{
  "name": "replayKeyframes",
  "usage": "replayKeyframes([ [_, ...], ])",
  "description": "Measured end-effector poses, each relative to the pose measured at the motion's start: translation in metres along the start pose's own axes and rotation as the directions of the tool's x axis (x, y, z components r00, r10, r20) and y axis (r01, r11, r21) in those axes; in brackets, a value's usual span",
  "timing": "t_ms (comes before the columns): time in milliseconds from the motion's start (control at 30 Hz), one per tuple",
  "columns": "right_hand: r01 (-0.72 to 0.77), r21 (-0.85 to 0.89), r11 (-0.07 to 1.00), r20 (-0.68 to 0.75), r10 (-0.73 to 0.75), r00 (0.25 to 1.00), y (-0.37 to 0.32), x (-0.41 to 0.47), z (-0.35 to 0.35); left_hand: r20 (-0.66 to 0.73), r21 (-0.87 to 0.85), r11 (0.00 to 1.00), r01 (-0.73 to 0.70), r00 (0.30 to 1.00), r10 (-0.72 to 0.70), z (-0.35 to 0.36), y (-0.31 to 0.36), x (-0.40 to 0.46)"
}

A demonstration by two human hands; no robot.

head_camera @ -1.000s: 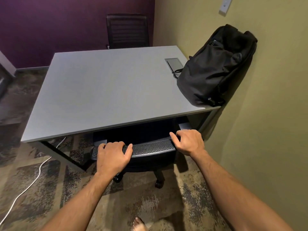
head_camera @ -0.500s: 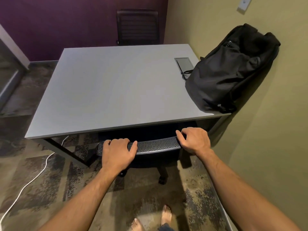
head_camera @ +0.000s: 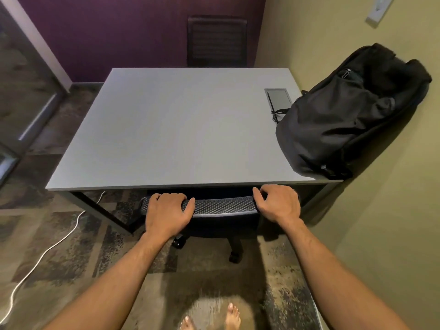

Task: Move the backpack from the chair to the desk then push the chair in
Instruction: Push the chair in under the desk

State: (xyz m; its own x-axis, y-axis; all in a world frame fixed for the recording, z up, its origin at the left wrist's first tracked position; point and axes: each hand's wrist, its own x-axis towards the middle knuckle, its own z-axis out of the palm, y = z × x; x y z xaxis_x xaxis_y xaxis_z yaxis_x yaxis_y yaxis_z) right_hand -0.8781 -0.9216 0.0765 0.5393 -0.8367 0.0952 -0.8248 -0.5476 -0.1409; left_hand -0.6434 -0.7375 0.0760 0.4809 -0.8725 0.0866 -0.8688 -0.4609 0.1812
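Observation:
The black backpack [head_camera: 345,120] stands on the right end of the grey desk [head_camera: 171,129], leaning against the yellow-green wall. A black office chair [head_camera: 221,206] with a mesh backrest is tucked under the desk's near edge; its seat is hidden and only the backrest top, a post and castors show. My left hand [head_camera: 167,214] grips the left part of the backrest's top rim. My right hand [head_camera: 277,203] is closed over the rim's right end.
A second dark chair [head_camera: 216,40] stands at the desk's far side against the purple wall. A cable hatch [head_camera: 278,97] is set in the desk near the backpack. A white cable [head_camera: 42,253] trails over the patterned carpet at left. Bare feet [head_camera: 226,317] show below.
The chair has rolled further under the desk with both hands on its backrest. I have stepped closer, so the desk and backpack look nearer.

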Motion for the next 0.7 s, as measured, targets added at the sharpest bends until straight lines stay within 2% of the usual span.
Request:
replayKeyframes([
  [300, 0.016, 0.059, 0.998, 0.002, -0.017, 1.0, -0.01, 0.013, 0.002, -0.047, -0.007, 1.0, 0.008, 0.999, -0.008, -0.001, -0.015, 0.021],
  [467, 0.081, 0.074, 0.994, 0.017, -0.083, 0.996, -0.018, 0.025, -0.001, -0.009, -0.012, 1.0, 0.007, 1.0, -0.007, -0.007, -0.021, 0.034],
  [700, 0.061, 0.083, 0.995, 0.017, -0.063, 0.998, -0.025, 0.023, 0.0, 0.007, -0.001, 1.0, -0.005, 1.0, 0.005, -0.006, -0.029, 0.038],
])
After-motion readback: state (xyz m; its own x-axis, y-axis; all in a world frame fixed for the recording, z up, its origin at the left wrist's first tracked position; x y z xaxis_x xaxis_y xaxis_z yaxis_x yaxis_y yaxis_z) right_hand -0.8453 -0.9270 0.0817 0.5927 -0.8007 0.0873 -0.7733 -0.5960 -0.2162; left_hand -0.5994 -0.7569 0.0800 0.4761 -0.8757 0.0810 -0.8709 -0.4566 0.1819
